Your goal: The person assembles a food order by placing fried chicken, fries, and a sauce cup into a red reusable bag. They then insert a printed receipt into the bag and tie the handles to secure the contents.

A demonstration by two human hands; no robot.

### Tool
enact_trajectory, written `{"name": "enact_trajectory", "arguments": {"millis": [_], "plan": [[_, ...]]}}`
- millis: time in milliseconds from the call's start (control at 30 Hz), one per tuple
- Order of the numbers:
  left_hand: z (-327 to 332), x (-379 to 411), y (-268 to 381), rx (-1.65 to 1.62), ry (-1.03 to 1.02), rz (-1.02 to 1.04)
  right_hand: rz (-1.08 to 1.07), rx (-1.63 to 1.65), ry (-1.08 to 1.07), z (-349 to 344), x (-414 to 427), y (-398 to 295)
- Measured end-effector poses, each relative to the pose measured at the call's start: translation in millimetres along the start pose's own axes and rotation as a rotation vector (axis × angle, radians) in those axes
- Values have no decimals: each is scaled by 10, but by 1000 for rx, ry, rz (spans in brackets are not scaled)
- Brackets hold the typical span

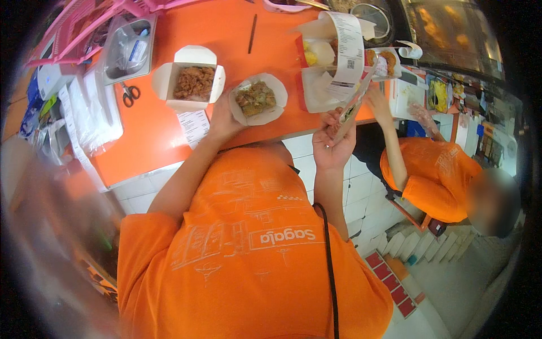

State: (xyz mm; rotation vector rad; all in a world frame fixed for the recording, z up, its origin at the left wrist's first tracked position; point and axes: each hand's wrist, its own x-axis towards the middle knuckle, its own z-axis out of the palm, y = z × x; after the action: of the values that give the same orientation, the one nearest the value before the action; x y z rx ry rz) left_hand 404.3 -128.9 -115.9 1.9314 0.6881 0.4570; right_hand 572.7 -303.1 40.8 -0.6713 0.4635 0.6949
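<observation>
My left hand (225,116) grips the near left side of a round-looking white paper food box (280,101), which holds pieces of fried food (255,98) with greenish flecks. In my right hand (336,142) is a thin, flat clear plastic packet (353,104), seen nearly edge-on; its contents are hard to make out. To the left of the held box, a white folding carton (190,55) stands with its flaps spread, full of brown fried pieces (194,82). A printed paper slip (194,127) lies partly under that carton.
Cartons (311,82) with a long receipt (349,51) draped over them stand on the orange table (271,25) at right. Scissors (130,94), a metal tray (139,63), plastic bags (95,110) and a pink basket (80,29) lie left. A co-worker's arm (391,135) reaches in at right.
</observation>
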Motion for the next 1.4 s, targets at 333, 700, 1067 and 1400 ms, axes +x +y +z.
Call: {"name": "enact_trajectory", "arguments": {"millis": [333, 700, 1067, 1400], "plan": [[-35, 77, 231, 38, 64, 77, 174, 227, -396, -177, -6, -109], [330, -205, -475, -19, 83, 63, 37, 262, -188, -151, -96, -272], [137, -54, -153, -55, -38, 34, 30, 200, -212, -162, -132, -255], [-127, 43, 134, -131, 90, 40, 18, 81, -371, -393, 9, -286]]}}
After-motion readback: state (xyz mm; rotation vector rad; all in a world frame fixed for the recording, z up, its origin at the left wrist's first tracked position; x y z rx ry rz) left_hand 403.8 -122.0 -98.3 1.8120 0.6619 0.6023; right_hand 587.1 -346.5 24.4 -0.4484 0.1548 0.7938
